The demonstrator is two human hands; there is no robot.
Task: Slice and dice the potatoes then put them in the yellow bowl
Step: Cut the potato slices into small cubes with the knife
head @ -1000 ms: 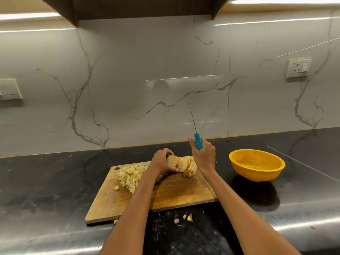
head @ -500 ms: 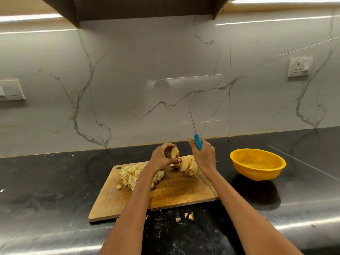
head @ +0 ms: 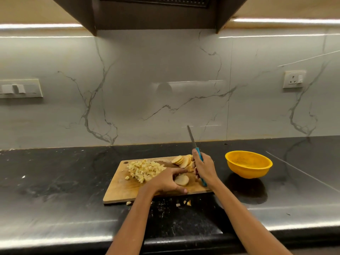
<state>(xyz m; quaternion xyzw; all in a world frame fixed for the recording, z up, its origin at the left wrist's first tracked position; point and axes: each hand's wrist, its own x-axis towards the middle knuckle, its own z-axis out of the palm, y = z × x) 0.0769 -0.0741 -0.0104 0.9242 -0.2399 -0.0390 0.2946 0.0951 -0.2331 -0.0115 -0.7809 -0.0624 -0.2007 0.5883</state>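
Left hand (head: 166, 180) laid over potato slice (head: 181, 180) at board centre, fingers and thumb curved around it, pinning it flat. Right hand (head: 203, 167) fisted on blue-handled knife (head: 195, 150), blade tilted up, clear of board. Step in hand, by my read: dicing, 1 slice at a time. Diced pile (head: 144, 170) on left of cutting board (head: 117, 193); fanned slices (head: 183, 160) at far edge, uncut. Yellow bowl (head: 248, 165) right of board, no potato visible inside. Next move needs blade brought down onto pinned slice, fingertips kept clear.
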